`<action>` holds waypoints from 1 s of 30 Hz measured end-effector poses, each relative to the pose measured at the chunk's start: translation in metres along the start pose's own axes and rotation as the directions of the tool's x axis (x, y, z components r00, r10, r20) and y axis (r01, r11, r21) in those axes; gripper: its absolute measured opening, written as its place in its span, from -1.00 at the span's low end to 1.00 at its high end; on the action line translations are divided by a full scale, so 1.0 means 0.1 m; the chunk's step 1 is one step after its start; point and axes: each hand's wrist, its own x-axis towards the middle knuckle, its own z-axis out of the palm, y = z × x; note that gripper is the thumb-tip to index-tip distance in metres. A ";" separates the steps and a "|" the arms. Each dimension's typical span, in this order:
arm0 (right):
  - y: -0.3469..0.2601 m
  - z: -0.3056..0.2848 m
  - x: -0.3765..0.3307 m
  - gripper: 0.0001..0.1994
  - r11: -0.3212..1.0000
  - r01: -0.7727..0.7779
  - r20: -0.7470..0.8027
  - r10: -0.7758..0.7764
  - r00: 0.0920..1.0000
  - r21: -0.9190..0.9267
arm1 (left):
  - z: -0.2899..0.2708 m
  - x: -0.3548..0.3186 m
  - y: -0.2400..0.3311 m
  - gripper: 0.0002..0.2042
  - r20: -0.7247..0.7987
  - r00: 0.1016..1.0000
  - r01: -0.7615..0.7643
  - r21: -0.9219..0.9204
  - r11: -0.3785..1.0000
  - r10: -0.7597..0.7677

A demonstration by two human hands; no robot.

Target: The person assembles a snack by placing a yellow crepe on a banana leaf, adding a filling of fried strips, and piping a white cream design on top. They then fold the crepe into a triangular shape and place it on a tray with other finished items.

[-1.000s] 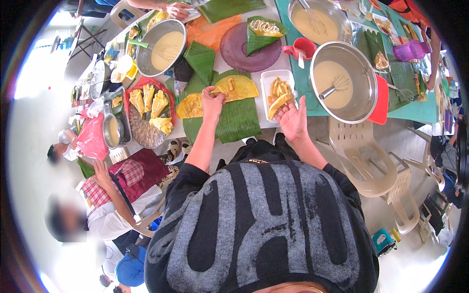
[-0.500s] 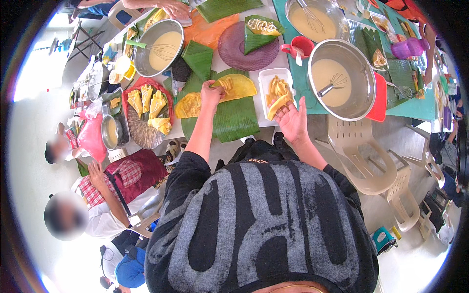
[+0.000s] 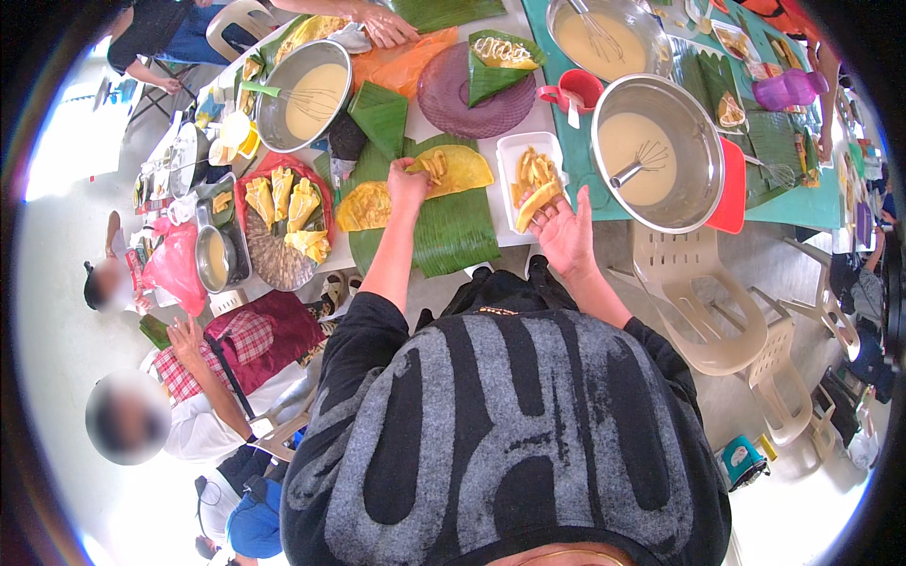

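Two thin yellow crepes lie side by side on a banana leaf. Several pale yellow strips are heaped on the right crepe, near its left edge. My left hand is beside that heap with its fingers pinched together; what they hold, if anything, is hidden. Palm up, my right hand keeps a curved yellow strip across its fingers, at the near end of a white foam tray. More strips fill the tray.
Steel bowls of batter with whisks stand left and right. A purple plate bears a leaf cone. Filled crepe rolls sit on a round platter at left. A red mug and plastic chair are at right.
My left hand has lowered its fingertips slightly; my right hand stays in place. Across the table, another person's hand has moved right, over the orange sheet.
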 end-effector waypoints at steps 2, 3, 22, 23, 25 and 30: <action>-0.01 0.01 0.00 -0.20 1.000 -0.006 -0.011 0.006 1.000 -0.004 | 0.01 -0.03 0.04 -0.60 -0.032 0.999 0.010 -0.013 1.000 -0.011; -0.02 0.01 0.00 -0.20 1.000 -0.005 -0.008 0.005 1.000 -0.002 | 0.02 -0.05 0.07 -0.60 -0.048 0.999 0.015 -0.019 1.000 -0.016; -0.02 0.03 0.01 -0.20 1.000 0.001 0.020 -0.001 1.000 0.000 | -0.15 -0.04 0.02 -0.60 0.226 0.973 0.147 -0.448 0.882 -0.047; -0.01 0.03 0.01 -0.20 1.000 0.000 0.017 0.000 1.000 -0.001 | -0.13 -0.03 0.02 -0.60 0.222 0.974 0.151 -0.469 0.870 -0.050; -0.01 0.03 0.02 -0.20 1.000 -0.001 0.008 0.001 1.000 0.008 | -0.10 -0.02 0.02 -0.60 0.212 0.976 0.158 -0.502 0.850 -0.056; -0.02 0.06 0.02 -0.20 1.000 -0.013 -0.002 0.013 1.000 0.004 | -0.09 0.03 -0.06 -0.58 0.141 0.985 0.151 -0.447 0.881 -0.098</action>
